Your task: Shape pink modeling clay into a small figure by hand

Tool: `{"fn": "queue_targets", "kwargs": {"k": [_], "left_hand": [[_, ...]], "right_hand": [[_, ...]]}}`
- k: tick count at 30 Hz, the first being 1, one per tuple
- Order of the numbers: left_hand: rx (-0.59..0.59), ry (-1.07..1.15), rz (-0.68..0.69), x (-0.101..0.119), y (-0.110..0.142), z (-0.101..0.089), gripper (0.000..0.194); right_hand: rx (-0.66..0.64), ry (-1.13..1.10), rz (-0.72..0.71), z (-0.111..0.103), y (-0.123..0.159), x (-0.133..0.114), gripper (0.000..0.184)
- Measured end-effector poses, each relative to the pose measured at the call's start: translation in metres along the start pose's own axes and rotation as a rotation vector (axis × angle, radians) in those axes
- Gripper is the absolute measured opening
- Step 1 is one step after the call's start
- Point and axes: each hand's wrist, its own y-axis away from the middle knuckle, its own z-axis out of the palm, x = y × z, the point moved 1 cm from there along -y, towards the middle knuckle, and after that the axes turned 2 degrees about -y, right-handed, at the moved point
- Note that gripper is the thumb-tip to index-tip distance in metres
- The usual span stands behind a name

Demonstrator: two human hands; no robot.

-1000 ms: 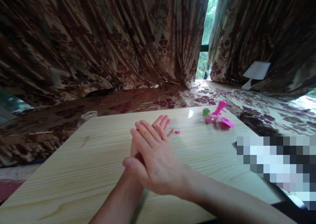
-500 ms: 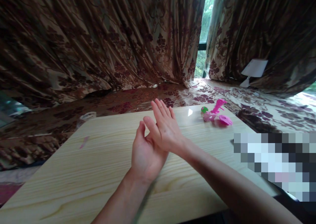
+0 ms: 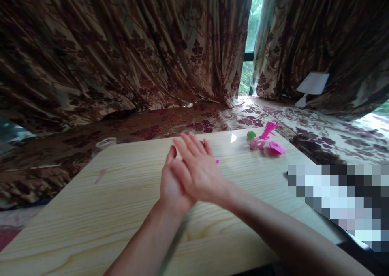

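My right hand (image 3: 199, 172) lies flat across the palm of my left hand (image 3: 174, 187), above the table. Its fingers are stretched out and slightly blurred. My left hand is turned palm up with the thumb raised; most of its fingers are hidden behind the right one. Whatever may lie between the palms is out of sight. A small pink bit (image 3: 217, 161) shows just beyond the right hand's edge; whether it lies on the table or sticks out from between the hands, I cannot tell.
On the wood-grain table (image 3: 127, 211), at the far right, are a bright pink toy (image 3: 269, 130), a pink disc (image 3: 277, 148), a pale pink piece (image 3: 257, 143) and a green lump (image 3: 251, 135). A pink streak (image 3: 100, 176) marks the left. Behind stands a white lamp (image 3: 313, 84).
Drawing back toward me and slightly left, my right hand has slid along the left palm. The small pink bit now shows beside it. The things at the far right stay put.
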Motion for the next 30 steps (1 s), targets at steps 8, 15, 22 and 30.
{"fn": "queue_targets", "kwargs": {"k": [8,15,22,30], "left_hand": [[0.117,-0.036,-0.135,0.0,-0.01,-0.026,0.021],[0.237,-0.755,0.219,0.014,-0.092,-0.044,0.021],[0.095,-1.072,0.329,0.017,-0.099,-0.063,0.026],[-0.091,-1.463,0.515,-0.002,-0.083,-0.088,0.044]], "right_hand": [[0.081,-0.449,0.255,0.002,-0.03,0.071,0.038],[0.17,-0.574,0.227,0.001,-0.013,0.1,0.021],[0.215,-0.564,0.201,0.022,0.004,0.109,0.021],[0.099,-0.426,0.267,0.044,0.006,0.106,0.017]]}}
